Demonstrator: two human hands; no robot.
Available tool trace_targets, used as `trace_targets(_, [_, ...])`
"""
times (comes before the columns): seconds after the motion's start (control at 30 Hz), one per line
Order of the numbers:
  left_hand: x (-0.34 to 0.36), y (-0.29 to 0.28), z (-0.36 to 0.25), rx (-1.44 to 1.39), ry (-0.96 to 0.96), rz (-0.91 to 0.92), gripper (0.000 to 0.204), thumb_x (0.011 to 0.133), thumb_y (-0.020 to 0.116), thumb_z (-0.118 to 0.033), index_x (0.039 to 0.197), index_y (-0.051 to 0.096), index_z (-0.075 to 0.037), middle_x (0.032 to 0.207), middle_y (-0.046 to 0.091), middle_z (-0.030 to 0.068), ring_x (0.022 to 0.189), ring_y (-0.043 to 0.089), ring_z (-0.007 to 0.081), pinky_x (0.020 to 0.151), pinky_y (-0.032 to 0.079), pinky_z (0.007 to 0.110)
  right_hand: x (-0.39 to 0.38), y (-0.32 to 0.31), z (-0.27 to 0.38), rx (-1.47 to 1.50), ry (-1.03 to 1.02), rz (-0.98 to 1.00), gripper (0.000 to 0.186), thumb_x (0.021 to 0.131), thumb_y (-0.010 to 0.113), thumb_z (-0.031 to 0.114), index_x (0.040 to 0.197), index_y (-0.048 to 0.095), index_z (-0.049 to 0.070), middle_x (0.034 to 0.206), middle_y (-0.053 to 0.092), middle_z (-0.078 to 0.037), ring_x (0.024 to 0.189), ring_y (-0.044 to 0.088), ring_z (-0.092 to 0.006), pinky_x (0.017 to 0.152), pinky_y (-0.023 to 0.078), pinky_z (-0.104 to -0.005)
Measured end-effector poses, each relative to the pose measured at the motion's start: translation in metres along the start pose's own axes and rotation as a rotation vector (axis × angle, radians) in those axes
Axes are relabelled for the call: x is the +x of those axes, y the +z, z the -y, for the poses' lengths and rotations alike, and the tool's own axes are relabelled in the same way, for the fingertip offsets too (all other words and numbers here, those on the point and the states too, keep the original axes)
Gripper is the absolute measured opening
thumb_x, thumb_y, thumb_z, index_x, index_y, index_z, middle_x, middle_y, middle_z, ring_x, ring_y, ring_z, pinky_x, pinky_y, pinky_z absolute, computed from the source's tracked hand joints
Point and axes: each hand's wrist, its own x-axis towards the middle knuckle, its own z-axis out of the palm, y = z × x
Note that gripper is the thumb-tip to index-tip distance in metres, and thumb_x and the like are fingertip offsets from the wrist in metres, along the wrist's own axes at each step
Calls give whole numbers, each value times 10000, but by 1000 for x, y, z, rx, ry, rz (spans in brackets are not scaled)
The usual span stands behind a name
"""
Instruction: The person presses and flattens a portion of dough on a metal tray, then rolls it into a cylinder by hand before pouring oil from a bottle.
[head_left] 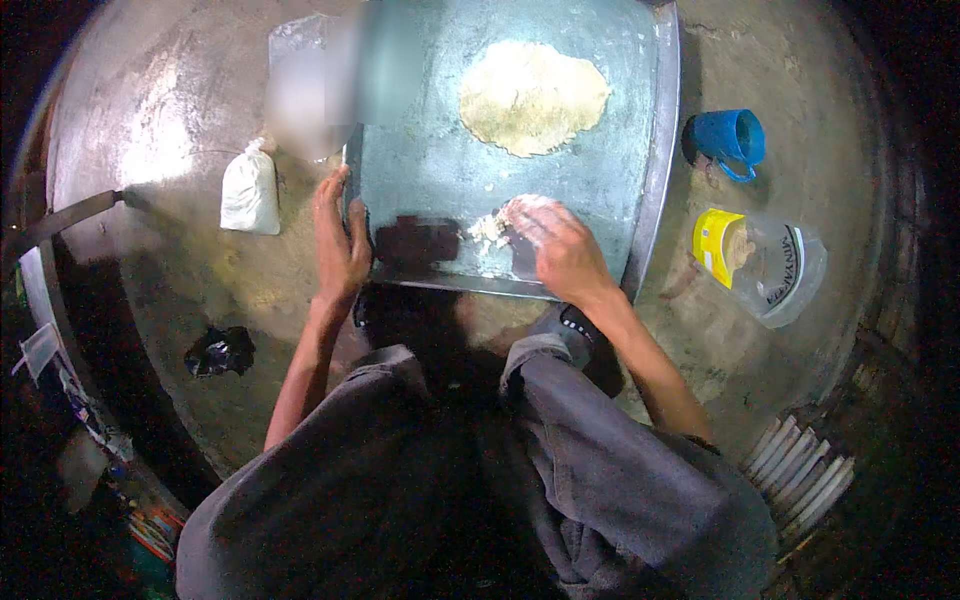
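Note:
A shallow metal tray (665, 130) with a bluish floor lies in front of me. My left hand (342, 240) rests along its left rim, fingers stretched out and holding nothing. Inside the near part of the tray, my right hand (560, 245) has its flour-whitened fingers drawn together at a small heap of dough crumbs (488, 232). Those fingertips are slightly blurred and partly hidden. Farther back on the tray spreads a flat, uneven round of pale dough (535, 98).
A tied bag of white powder (250, 192) stands left of the tray, with a black plastic bag (220, 352) nearer me. To the right are a blue mug (728, 140) and a yellow-and-clear plastic packet (765, 262). Several pale sticks (800, 470) lie at lower right.

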Motion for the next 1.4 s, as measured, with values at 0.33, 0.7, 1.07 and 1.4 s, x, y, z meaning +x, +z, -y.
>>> trace_targets(0.33, [4,8,11,-9,39,-21,431,1037,524,-57,1462,476,-3,1451,517,210,1356,493,332,1147,374,430,-28,20,38,-12,802,-39,628,1031,472,110,1582,244,-87,1575,247,-437,1494,214,-577,1254,211,-543])
trace_targets(0.7, [-1,4,21,-60,-38,-26,420,1058,496,-91,1469,482,-8,1465,513,199,1357,503,319,1144,385,435,-3,37,67,437,587,-154,607,1014,484,111,1547,302,-115,1543,270,-462,1458,262,-604,1238,266,-532])
trace_targets(1.07, [2,8,21,-11,11,-30,422,1061,505,-103,1470,477,-3,1462,513,200,1358,505,313,1149,384,436,-28,36,65,-24,620,30,748,1048,476,232,1612,98,-82,1505,303,-488,1443,281,-618,1221,182,-646])
trace_targets(1.4, [-1,1,13,14,-32,-22,416,1054,512,-76,1465,486,-17,1453,531,198,1334,528,319,1119,415,427,-43,8,55,-30,777,-50,730,1050,503,217,1625,132,-38,1496,387,-430,1397,360,-607,1221,226,-591])
